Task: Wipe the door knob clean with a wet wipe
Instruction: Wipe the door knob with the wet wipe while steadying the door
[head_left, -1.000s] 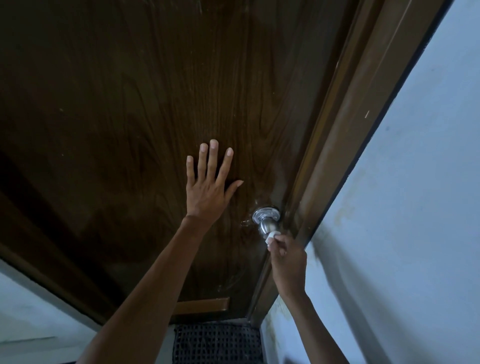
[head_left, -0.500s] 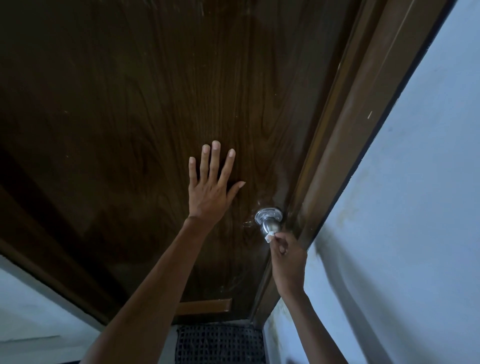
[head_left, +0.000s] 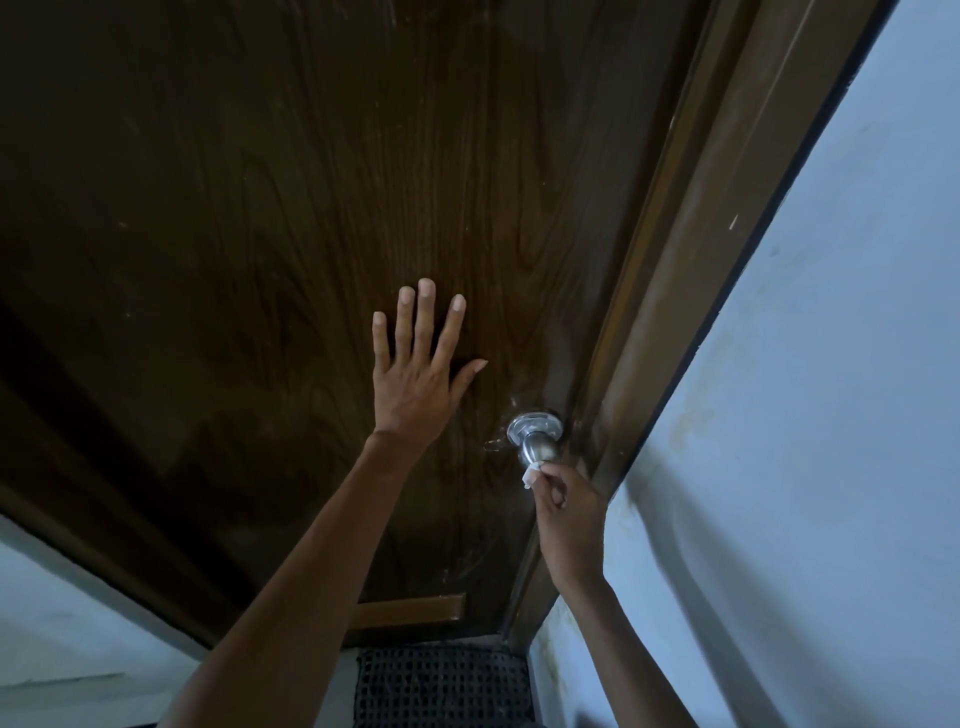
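One view, head cam, looking down along the door. Left hand (head_left: 415, 395) lies flat on the dark wood door (head_left: 260, 208) at centre frame. Its fingers (head_left: 426, 317) are straight and spread, thumb angled toward the knob side; it holds nothing, palm just pressed on the panel.

Door knob (head_left: 537, 449) is lower right of centre, near the door's edge by the door frame (head_left: 701, 260): round brushed-metal knob on a shiny round base plate (head_left: 535, 423).

Right hand (head_left: 569, 514) is just below the knob in the picture, fingers (head_left: 558, 480) curled, pinching a small white wet wipe (head_left: 530, 475) between thumb and fingertips. Wipe touches the knob's lower end; only a small wad shows, the rest is hidden in the grip.

Left hand is near the knob, not touching it. Light scratch marks on the wood just left of the base plate.

Pale blue wall (head_left: 831, 415) fills the right side of frame. Dark grid-pattern mat (head_left: 441, 686) lies on the floor at bottom centre. Lighter wood strip (head_left: 410, 610) runs across the door bottom, just above the mat.
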